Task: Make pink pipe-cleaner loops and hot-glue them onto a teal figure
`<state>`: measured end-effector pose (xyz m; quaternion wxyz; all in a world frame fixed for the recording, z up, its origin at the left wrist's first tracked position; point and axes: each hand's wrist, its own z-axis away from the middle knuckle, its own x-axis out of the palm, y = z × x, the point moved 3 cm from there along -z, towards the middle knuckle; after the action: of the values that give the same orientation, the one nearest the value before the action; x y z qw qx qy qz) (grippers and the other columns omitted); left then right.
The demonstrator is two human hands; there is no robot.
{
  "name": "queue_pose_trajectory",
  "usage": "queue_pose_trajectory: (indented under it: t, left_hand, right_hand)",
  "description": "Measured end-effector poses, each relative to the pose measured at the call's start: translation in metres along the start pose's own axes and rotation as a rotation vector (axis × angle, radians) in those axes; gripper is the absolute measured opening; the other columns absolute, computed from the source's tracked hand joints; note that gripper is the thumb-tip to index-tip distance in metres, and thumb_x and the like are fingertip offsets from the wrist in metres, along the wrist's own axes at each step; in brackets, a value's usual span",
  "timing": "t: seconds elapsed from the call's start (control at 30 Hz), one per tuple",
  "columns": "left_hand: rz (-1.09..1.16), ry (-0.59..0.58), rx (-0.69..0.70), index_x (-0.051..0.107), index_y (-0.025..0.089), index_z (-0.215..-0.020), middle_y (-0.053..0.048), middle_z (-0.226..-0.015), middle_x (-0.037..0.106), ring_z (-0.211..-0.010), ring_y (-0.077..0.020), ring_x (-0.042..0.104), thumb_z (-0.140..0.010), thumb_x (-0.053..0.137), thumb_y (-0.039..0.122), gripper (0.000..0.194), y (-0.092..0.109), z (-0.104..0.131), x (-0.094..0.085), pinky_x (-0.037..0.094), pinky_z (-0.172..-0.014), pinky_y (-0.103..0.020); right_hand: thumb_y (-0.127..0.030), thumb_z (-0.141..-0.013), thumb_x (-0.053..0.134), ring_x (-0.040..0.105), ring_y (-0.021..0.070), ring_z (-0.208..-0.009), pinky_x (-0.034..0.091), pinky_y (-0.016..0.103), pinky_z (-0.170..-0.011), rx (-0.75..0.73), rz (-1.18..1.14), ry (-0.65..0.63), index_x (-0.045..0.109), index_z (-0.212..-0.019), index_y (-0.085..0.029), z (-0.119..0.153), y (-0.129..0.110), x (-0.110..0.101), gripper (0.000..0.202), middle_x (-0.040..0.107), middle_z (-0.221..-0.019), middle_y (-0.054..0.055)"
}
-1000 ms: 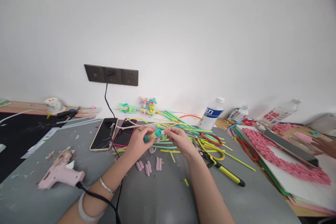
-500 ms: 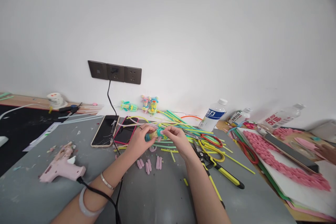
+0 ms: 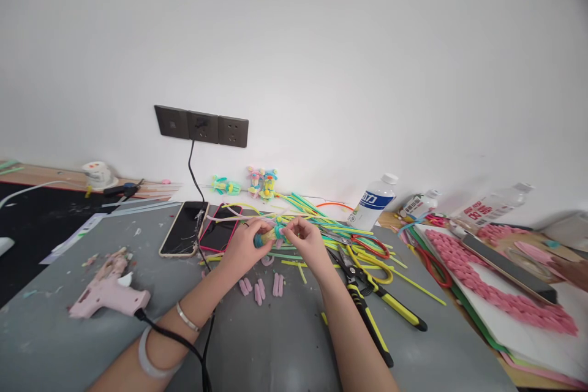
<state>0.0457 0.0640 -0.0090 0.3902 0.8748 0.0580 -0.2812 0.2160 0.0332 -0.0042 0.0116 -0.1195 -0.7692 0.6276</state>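
Observation:
A small yellow and teal fuzzy figure (image 3: 271, 235) is held between both hands above the grey mat. My left hand (image 3: 248, 242) wraps its fingers round the figure's left end. On the other side my right hand (image 3: 303, 240) pinches at its teal part; the fingertips are pressed together. Several short pink fuzzy pieces (image 3: 260, 291) lie on the mat just below the hands. Yellow and green fuzzy stems (image 3: 316, 214) spread out behind and to the right of the hands.
A pink glue gun (image 3: 110, 297) lies at the left, its black cable crossing my left forearm. Two phones (image 3: 184, 229) sit behind it. Pliers (image 3: 367, 294), scissors (image 3: 370, 245) and a bottle (image 3: 373, 202) stand or lie rightward. Another person's hand (image 3: 572, 269) shows at the far right edge.
My right hand has shifted slightly left and up at the figure, and its forearm has moved left, uncovering more of the pliers. My left hand stays in place.

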Motion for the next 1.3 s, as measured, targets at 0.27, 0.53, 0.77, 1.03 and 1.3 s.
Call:
queue_pose_trajectory:
  t: [0.27, 0.53, 0.77, 1.03, 1.3]
  left_hand:
    - [0.029, 0.006, 0.0, 0.058, 0.022, -0.084, -0.004, -0.086, 0.066, -0.08, -0.0192, 0.064, -0.082, 0.059, 0.018, 0.005, 0.004, -0.002, -0.003, 0.052, -0.072, -0.03]
    - [0.032, 0.015, -0.001, 0.059, 0.022, -0.085, -0.003, -0.086, 0.065, -0.082, -0.0197, 0.065, -0.081, 0.059, 0.016, 0.007, 0.002, -0.001, -0.001, 0.053, -0.074, -0.03]
    - [0.04, 0.009, 0.003, 0.059, 0.021, -0.087, -0.005, -0.088, 0.066, -0.083, -0.0205, 0.065, -0.083, 0.059, 0.019, 0.006, 0.006, -0.002, -0.004, 0.052, -0.075, -0.031]
    - [0.044, 0.018, 0.019, 0.06, 0.021, -0.091, -0.005, -0.089, 0.065, -0.085, -0.0206, 0.064, -0.085, 0.059, 0.02, 0.007, 0.007, -0.001, -0.005, 0.052, -0.075, -0.031]
    - [0.084, 0.063, 0.004, 0.06, 0.022, -0.093, -0.004, -0.089, 0.069, -0.087, -0.0203, 0.067, -0.085, 0.06, 0.021, 0.008, 0.006, -0.002, -0.006, 0.053, -0.078, -0.031]
  right_hand:
    - [-0.052, -0.079, 0.069, 0.044, 0.0137, -0.062, 0.037, 0.026, -0.058, -0.043, -0.106, 0.03, 0.045, -0.079, -0.024, -0.001, 0.005, -0.004, 0.037, 0.045, -0.07, -0.005]
    - [-0.053, -0.073, 0.078, 0.041, 0.013, -0.06, 0.034, 0.025, -0.056, 0.001, -0.121, -0.043, 0.048, -0.079, -0.023, -0.001, 0.015, 0.001, 0.043, 0.045, -0.067, -0.005]
    - [-0.058, -0.081, 0.067, 0.041, 0.0133, -0.059, 0.036, 0.027, -0.058, 0.014, -0.187, 0.026, 0.053, -0.086, -0.023, -0.005, 0.011, -0.01, 0.037, 0.046, -0.069, -0.004]
    - [-0.05, -0.078, 0.069, 0.055, 0.0174, -0.068, 0.043, 0.031, -0.065, 0.036, -0.143, 0.082, 0.068, -0.099, -0.021, -0.011, 0.022, -0.021, 0.035, 0.065, -0.08, 0.002]
    - [-0.047, -0.079, 0.071, 0.066, 0.0256, -0.094, 0.051, 0.038, -0.085, 0.011, -0.162, -0.131, 0.073, -0.1, -0.025, -0.006, 0.015, -0.006, 0.031, 0.074, -0.099, 0.006]
